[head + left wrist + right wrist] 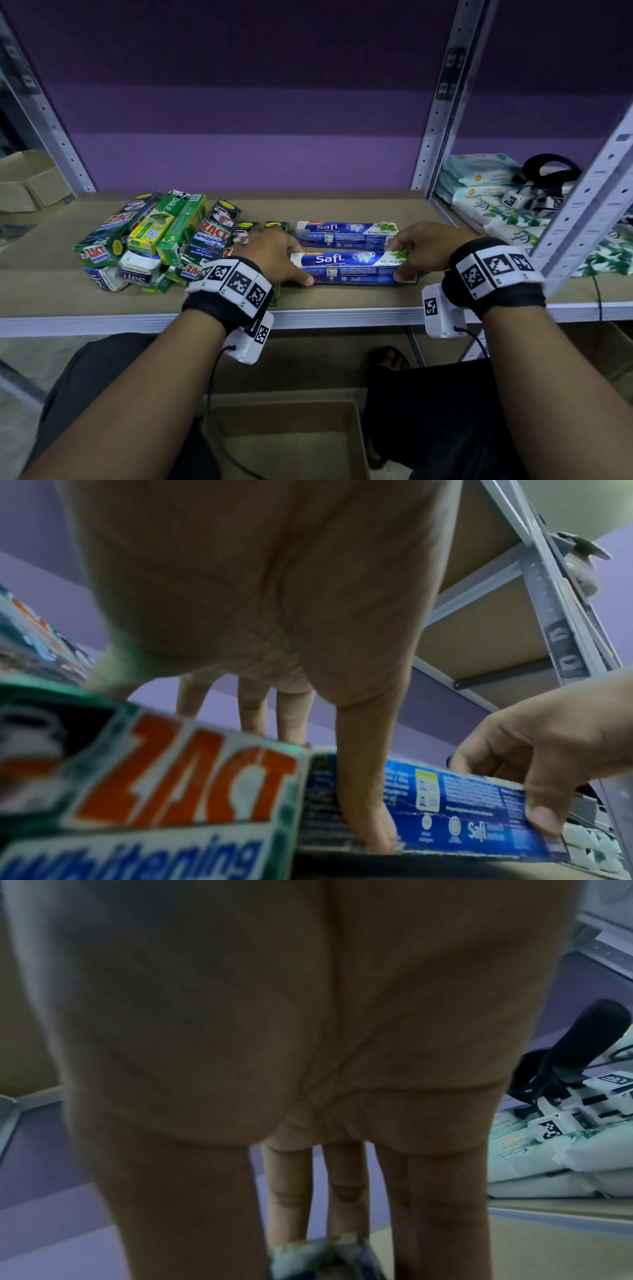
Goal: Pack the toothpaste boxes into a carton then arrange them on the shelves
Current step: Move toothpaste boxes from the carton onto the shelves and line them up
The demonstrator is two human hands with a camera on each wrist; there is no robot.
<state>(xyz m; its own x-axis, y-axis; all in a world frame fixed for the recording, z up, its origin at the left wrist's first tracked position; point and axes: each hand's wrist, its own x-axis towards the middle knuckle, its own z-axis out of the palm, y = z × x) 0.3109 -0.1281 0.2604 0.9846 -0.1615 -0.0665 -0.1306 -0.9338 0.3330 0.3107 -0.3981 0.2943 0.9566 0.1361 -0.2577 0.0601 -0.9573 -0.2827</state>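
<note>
Shelf (342, 298) of metal rack, brown board, purple wall behind. Open carton (291, 442) on floor below shelf, between person's knees. Heap of green Zact and Darlie toothpaste boxes (161, 236) at shelf left, some leaning on each other; one Zact box (154, 791) close under left wrist camera. Stack of wipe packs (486, 192) on neighbouring shelf at right, strapped marker device lying on them. Two blue Safi boxes flat on shelf, parallel, long sides facing front: rear Safi box (346, 233) just behind front Safi box (352, 265). Left hand (274, 255) at left end of front Safi box, thumb on front face, fingers (253, 710) curled over top, gripping. Right hand (428, 246) at right end, thumb on front face, fingers (287, 1191) over top edge, gripping.
</note>
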